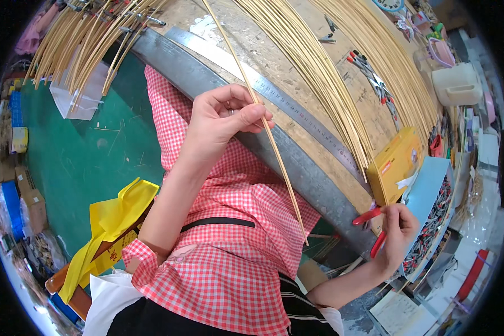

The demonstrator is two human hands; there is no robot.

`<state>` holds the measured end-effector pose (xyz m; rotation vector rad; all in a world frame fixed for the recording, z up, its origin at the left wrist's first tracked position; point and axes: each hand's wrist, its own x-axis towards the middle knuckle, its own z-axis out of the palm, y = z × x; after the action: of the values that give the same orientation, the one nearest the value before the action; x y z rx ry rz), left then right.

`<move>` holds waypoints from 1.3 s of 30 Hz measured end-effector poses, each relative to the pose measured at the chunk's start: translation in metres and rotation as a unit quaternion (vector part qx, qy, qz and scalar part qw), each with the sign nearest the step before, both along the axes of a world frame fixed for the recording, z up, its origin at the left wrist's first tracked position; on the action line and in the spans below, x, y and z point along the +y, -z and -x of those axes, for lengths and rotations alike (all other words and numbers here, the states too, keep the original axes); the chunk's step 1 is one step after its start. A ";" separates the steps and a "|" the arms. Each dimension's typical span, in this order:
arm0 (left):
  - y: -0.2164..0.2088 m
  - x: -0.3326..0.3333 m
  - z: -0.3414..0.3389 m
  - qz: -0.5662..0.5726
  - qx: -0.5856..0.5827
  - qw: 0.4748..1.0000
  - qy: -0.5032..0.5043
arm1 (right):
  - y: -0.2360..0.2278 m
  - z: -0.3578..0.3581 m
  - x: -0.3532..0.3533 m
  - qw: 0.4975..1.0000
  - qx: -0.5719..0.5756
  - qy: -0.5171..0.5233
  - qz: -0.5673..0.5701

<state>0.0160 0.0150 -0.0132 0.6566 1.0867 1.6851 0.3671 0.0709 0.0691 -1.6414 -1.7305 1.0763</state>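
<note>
My left hand [224, 115] is closed in a pinch around a long, thin bamboo strip [278, 151]. The strip slants from the workbench at the top down across my checked apron, and its lower tip hangs free. At the bench's lower right end, my right hand [396, 235] is closed on a tool with two red handles [367, 217], spread apart. Fingers hide part of this tool, so its exact kind is unclear. Between the hands runs the bench's dark metal edge [302, 159], with a steel ruler [297, 110] lying just behind it.
Bundles of bamboo strips [313, 61] stretch over the bench, and more [89, 50] overhang its left end. Red-tipped clips [375, 84] lie between bundles. A yellow box [396, 165] and a blue box [425, 187] of clips stand by my right hand. Yellow cloth [109, 218] drapes at left.
</note>
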 end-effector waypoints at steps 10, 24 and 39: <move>-0.002 -0.002 -0.001 0.008 0.013 1.000 -0.004 | -0.002 -0.064 -0.002 1.000 -0.003 0.009 -0.012; -0.013 -0.005 -0.003 0.000 0.015 0.999 -0.036 | 0.034 0.012 -0.018 0.988 0.130 -0.051 0.071; -0.011 -0.006 0.009 -0.030 -0.021 0.997 -0.067 | 0.048 0.052 -0.031 0.972 0.151 -0.091 0.155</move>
<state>0.0068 0.0089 -0.0019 0.5948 1.0745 1.8452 0.3147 0.0402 0.0211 -1.4158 -1.5912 1.6616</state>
